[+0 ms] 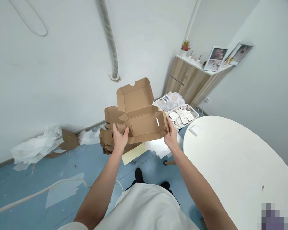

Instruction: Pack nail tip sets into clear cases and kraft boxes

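Note:
Between my hands is a brown cardboard box (pixel 144 126), partly folded, with its lid flap standing open at the far side. My left hand (pixel 120 137) grips its left end, thumb up on the inner side. The right end panel is held by my right hand (pixel 171 134), its fingers partly hidden behind the cardboard. A slot shows near that right end. Below and left of the box lies a stack of flattened cardboard boxes (pixel 107 137). A pale yellow sheet (pixel 134 154) sticks out under the stack.
A round white table (pixel 230 153) stands at the right with a small white object (pixel 195 130) on it. White baskets (pixel 194 111) hold small packets. Behind them is a wooden cabinet (pixel 189 75). Crumpled white wrapping (pixel 40 147) lies along the wall; a pale cable (pixel 38 192) crosses the blue floor.

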A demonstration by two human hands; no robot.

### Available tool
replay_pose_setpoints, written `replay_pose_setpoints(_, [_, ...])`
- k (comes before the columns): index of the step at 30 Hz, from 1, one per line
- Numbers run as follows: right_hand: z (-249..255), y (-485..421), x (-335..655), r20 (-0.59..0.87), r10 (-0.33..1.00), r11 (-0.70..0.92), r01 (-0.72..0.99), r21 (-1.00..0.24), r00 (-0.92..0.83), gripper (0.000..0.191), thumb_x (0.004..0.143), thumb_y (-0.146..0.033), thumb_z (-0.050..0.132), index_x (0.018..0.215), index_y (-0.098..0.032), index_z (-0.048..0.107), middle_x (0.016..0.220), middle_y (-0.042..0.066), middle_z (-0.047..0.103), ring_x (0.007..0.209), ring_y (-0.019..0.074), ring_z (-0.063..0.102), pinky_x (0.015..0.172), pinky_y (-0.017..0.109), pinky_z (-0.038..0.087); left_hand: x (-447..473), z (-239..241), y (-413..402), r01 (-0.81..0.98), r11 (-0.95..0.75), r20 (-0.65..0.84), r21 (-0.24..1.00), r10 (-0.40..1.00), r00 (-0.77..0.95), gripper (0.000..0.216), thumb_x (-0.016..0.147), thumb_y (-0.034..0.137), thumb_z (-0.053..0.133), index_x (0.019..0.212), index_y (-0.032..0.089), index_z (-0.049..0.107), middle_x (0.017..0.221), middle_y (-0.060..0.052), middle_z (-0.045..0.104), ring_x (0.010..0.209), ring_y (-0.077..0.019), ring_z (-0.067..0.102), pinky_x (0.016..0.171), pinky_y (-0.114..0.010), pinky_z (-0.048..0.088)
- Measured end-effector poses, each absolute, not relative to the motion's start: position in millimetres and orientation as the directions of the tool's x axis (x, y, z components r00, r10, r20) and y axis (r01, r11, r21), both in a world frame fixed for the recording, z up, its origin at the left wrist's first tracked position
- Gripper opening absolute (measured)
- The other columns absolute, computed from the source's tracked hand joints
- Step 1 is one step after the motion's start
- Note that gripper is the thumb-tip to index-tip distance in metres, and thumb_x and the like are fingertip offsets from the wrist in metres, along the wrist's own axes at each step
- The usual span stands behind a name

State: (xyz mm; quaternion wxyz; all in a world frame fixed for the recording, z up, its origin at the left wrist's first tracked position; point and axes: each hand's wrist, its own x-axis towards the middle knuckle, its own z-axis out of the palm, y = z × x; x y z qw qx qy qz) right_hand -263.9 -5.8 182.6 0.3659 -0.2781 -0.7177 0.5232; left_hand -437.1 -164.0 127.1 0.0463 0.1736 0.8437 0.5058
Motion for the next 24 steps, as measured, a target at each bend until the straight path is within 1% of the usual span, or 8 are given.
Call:
replay_pose_setpoints(2, [174, 5, -232, 0.251, 0.831, 0.279, -0.017, -0.96, -0.496, 0.054, 0.078, -0.033, 0.045, 0.13, -0.022, 0.034, 0.134, 0.003, 0.037, 0.124, 0.0208, 0.031, 0.105, 0.04, 0.023, -422, 133, -149, 0.271, 0.39, 0.09, 0.88, 0.422, -0.902, 0.048, 0.077, 0.039, 0.047, 0.118, 0.015, 0.044, 0.11, -0.012, 0.056, 0.099, -0.023, 0.054, 0.083, -0.035, 0.044])
replay_pose_setpoints(4, [166, 14, -198, 0.23, 0.878, 0.225, -0.063, -0.972, -0.42, 0.053, 0.079, -0.035, 0.044, 0.129, -0.021, 0.035, 0.134, 0.004, 0.037, 0.124, 0.0209, 0.032, 0.104, 0.04, 0.025, -402, 137, -131, 0.327, 0.364, 0.102, 0.872, 0.518, -0.849, 0.035, 0.077, 0.037, 0.045, 0.102, 0.014, 0.054, 0.094, -0.009, 0.063, 0.086, -0.0217, 0.059, 0.074, -0.034, 0.047])
replay_pose_setpoints(6, [161, 20, -166, 0.181, 0.921, 0.159, -0.092, -0.983, -0.344, 0.052, 0.08, -0.037, 0.043, 0.129, -0.021, 0.035, 0.134, 0.004, 0.037, 0.123, 0.0209, 0.033, 0.102, 0.04, 0.027, -378, 139, -110, 0.389, 0.325, 0.132, 0.862, 0.597, -0.791, 0.031, 0.077, 0.035, 0.045, 0.096, 0.014, 0.056, 0.088, -0.008, 0.064, 0.08, -0.0206, 0.059, 0.071, -0.032, 0.047])
replay_pose_setpoints(9, [159, 24, -117, 0.112, 0.964, 0.092, -0.093, -0.991, -0.241, 0.049, 0.081, -0.04, 0.039, 0.127, -0.022, 0.037, 0.131, 0.004, 0.042, 0.119, 0.0212, 0.038, 0.098, 0.039, 0.033, -338, 142, -76, 0.463, 0.275, 0.158, 0.843, 0.696, -0.7, 0.032, 0.077, 0.034, 0.043, 0.099, 0.014, 0.056, 0.089, -0.008, 0.064, 0.079, -0.0196, 0.059, 0.069, -0.031, 0.046])
replay_pose_setpoints(14, [156, 23, -27, 0.036, 0.991, 0.039, 0.017, -0.999, -0.126, 0.042, 0.083, -0.043, 0.033, 0.117, -0.024, 0.046, 0.109, 0.005, 0.057, 0.098, 0.0213, 0.052, 0.08, 0.035, 0.044, -264, 140, -18, 0.587, 0.237, 0.182, 0.774, 0.804, -0.565, 0.031, 0.077, 0.033, 0.043, 0.097, 0.015, 0.058, 0.092, -0.009, 0.061, 0.085, -0.0209, 0.057, 0.074, -0.032, 0.044])
replay_pose_setpoints(17, [145, 22, 30, 0.026, 0.998, 0.017, 0.187, -0.982, 0.05, 0.032, 0.082, -0.04, 0.033, 0.096, -0.022, 0.055, 0.095, 0.005, 0.056, 0.085, 0.0194, 0.052, 0.072, 0.032, 0.043, -217, 134, 10, 0.61, 0.178, 0.172, 0.772, 0.865, -0.471, 0.03, 0.076, 0.032, 0.043, 0.096, 0.015, 0.058, 0.094, -0.008, 0.06, 0.087, -0.0203, 0.056, 0.076, -0.031, 0.044])
replay_pose_setpoints(20, [125, 20, 79, 0.007, 0.981, -0.055, 0.316, -0.947, 0.192, 0.025, 0.08, -0.036, 0.034, 0.074, -0.021, 0.053, 0.08, 0.004, 0.051, 0.071, 0.0166, 0.048, 0.062, 0.029, 0.04, -173, 127, 30, 0.609, 0.144, 0.097, 0.78, 0.933, -0.345, 0.027, 0.075, 0.027, 0.041, 0.092, 0.016, 0.059, 0.09, -0.006, 0.061, 0.082, -0.0188, 0.056, 0.073, -0.029, 0.044])
replay_pose_setpoints(24, [98, 11, 120, -0.052, 0.966, -0.153, 0.403, -0.902, 0.252, 0.02, 0.077, -0.031, 0.035, 0.066, -0.021, 0.049, 0.067, 0.001, 0.047, 0.06, 0.0154, 0.043, 0.054, 0.028, 0.035, -133, 116, 44, 0.621, 0.126, -0.015, 0.774, 0.983, -0.18, 0.029, 0.072, 0.021, 0.037, 0.09, 0.016, 0.06, 0.085, -0.004, 0.062, 0.076, -0.0172, 0.056, 0.067, -0.027, 0.044])
